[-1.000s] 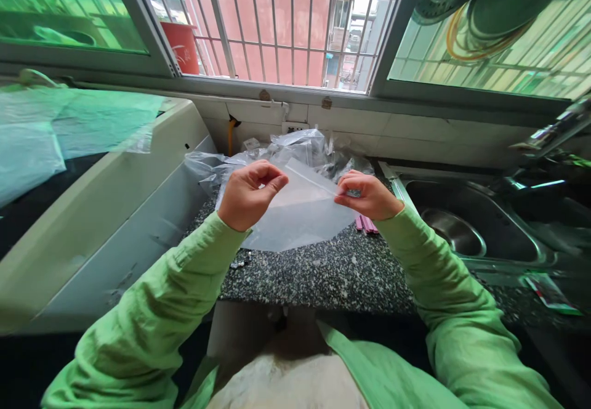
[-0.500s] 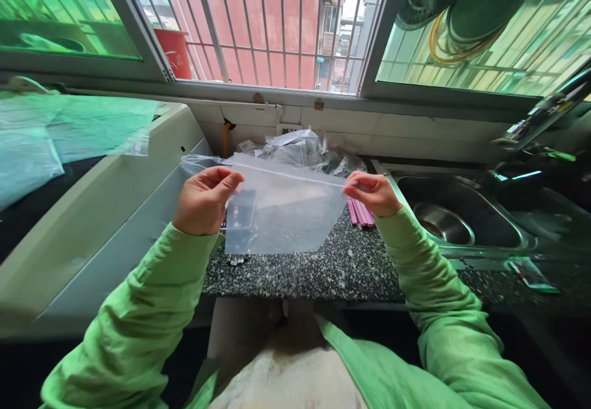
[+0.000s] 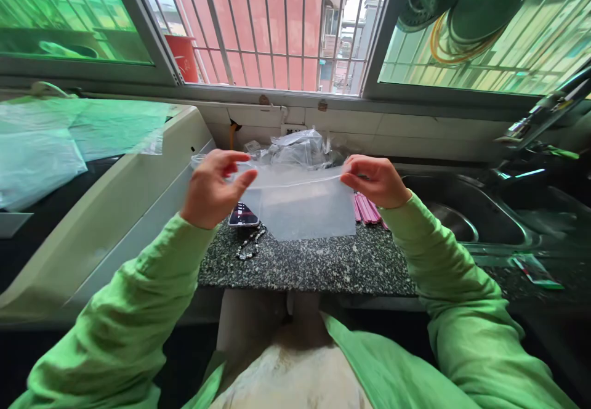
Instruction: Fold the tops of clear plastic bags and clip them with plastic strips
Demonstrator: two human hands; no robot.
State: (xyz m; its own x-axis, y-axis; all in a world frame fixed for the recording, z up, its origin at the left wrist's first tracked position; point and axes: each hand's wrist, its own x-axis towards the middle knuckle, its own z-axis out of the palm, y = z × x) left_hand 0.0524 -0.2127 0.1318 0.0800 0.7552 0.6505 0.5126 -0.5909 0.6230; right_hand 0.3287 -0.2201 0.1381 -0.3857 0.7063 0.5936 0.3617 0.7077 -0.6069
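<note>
Change: half a second ago the clear plastic bag (image 3: pixel 302 202) hung lower and flatter between the hands; now its top edge is higher and bows a little, and the left hand has moved nearer the middle. A phone and a bead string, hidden behind the bag before, now show under it.
Meaning: I judge that the mouth of the bag is being worked along its strip, but whether it is open or sealed I cannot tell.
Left hand (image 3: pixel 215 187): raised before the chest, thumb and fingers pinched on the left top corner of the bag, wrist bent inward.
Right hand (image 3: pixel 376 180): same height, fingertips clamped on the right top corner, palm turned down.
Bag place: held in the air above the speckled desk (image 3: pixel 318 267), not touching it.
Around: phone (image 3: pixel 243 216) and bead string (image 3: pixel 250 244) lie just below the left hand; pink sticks (image 3: pixel 365 209) beside the right wrist; crumpled plastic (image 3: pixel 300 147) behind; sink (image 3: pixel 480 224) at right.
</note>
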